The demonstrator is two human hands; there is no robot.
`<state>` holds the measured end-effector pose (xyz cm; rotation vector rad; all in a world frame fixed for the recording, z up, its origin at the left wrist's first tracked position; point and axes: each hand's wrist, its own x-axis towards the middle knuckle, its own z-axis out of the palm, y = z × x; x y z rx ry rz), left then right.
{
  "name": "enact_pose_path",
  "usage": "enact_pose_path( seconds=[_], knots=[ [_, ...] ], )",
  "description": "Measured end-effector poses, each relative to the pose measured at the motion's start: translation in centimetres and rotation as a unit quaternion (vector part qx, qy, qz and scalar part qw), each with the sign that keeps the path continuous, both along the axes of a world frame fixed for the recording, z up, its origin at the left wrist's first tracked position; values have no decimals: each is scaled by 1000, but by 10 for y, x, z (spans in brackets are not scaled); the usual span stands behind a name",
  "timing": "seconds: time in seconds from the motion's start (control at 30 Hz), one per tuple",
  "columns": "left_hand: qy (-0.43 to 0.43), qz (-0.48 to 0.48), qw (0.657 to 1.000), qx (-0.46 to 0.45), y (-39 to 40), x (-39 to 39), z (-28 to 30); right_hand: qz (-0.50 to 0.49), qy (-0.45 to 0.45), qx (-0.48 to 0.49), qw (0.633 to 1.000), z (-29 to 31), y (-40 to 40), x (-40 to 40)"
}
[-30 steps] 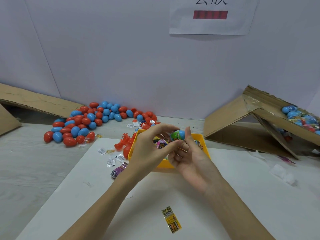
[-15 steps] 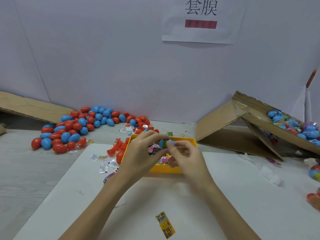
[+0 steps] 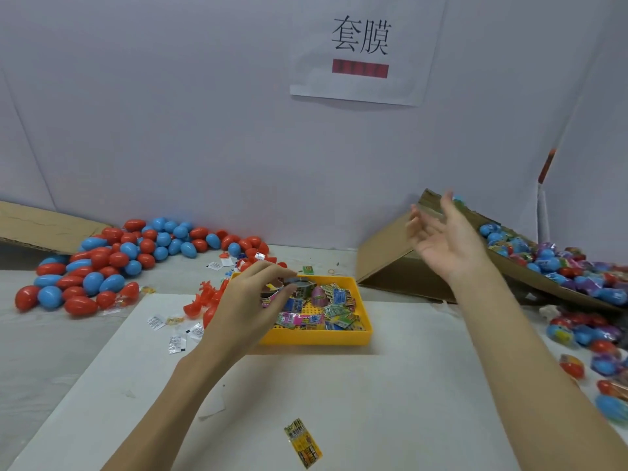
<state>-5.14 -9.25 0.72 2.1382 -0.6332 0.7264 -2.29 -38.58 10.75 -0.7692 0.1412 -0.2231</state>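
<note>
**Item 1.** Stray sleeve (image 3: 303, 443), flat on the white sheet (image 3: 390, 402) that covers the table. Yellow and black print, too small to read.

**Item 2.** Left hand (image 3: 253, 297), over the left end of the yellow tray (image 3: 316, 338). Grip curled; thumb and forefinger appear to pinch one film sleeve (image 3: 299, 283) at the top of the heap of sleeves (image 3: 334, 309).
- Handling, as judged: near weightless, thin, limp and slick, likely to cling to its neighbours and to crease.
- Best taken by one edge with the fingertips, so a single piece lifts clear.

**Item 3.** White packets (image 3: 176, 343), scattered left of the tray. Black text, illegible.

**Item 4.** Right hand (image 3: 445, 239), raised in front of the cardboard box (image 3: 390, 260). Grip spread, holding nothing.

**Item 5.** Wrapped eggs (image 3: 550, 263), piled in and below the box.

**Item 6.** Bare eggs (image 3: 119, 260), red and blue, heaped at far left.

**Item 7.** Wall sign (image 3: 360, 35), reading "套膜", with a blurred red bar beneath.
</note>
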Motion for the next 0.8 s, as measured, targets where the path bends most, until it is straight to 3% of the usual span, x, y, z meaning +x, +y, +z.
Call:
enact_pose_path(
  seconds=[0.27,0.47,0.57,0.67,0.8],
  knots=[
    [44,67,996,30,12,13,-14,143,53,-99,983,-93,60,-7],
    [53,168,983,44,30,23,-25,83,-2,-299,951,-122,90,-8],
    [49,240,970,-9,44,34,-29,66,-28,-374,925,-124,92,-12],
    [65,359,929,-61,74,54,-25,55,-34,-393,917,-124,93,-13],
    [188,495,843,95,126,83,-13,51,-31,-394,917,-123,93,-13]
  ],
)
